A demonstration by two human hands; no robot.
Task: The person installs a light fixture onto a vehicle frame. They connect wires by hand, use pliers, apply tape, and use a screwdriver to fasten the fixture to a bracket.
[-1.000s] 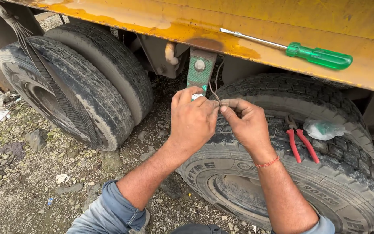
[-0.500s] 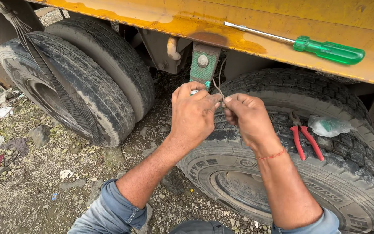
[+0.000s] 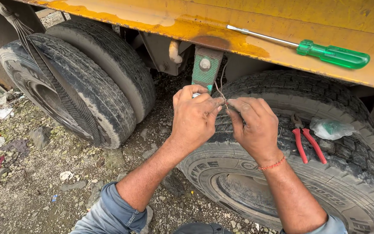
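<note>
My left hand [image 3: 194, 116] and my right hand [image 3: 255, 126] meet in front of a truck tyre [image 3: 347, 190], both pinching thin wires [image 3: 220, 89] between their fingertips. The wires run up behind a small green bracket with a bolt [image 3: 205, 68], which hangs from the yellow truck body [image 3: 282, 26]. A small pale piece shows at the top of my left fist. A red thread is tied round my right wrist.
A green-handled screwdriver [image 3: 332, 53] lies on the yellow body's ledge. Red-handled pliers [image 3: 307, 143] and a clear plastic bag [image 3: 330, 128] rest on the tyre's tread. Two more tyres [image 3: 87, 82] stand to the left. Gravel and litter [image 3: 31, 173] cover the ground.
Both hands stay joined on the wires with small finger movements. The view has shifted slightly, so the hands sit a little right and lower in frame.
</note>
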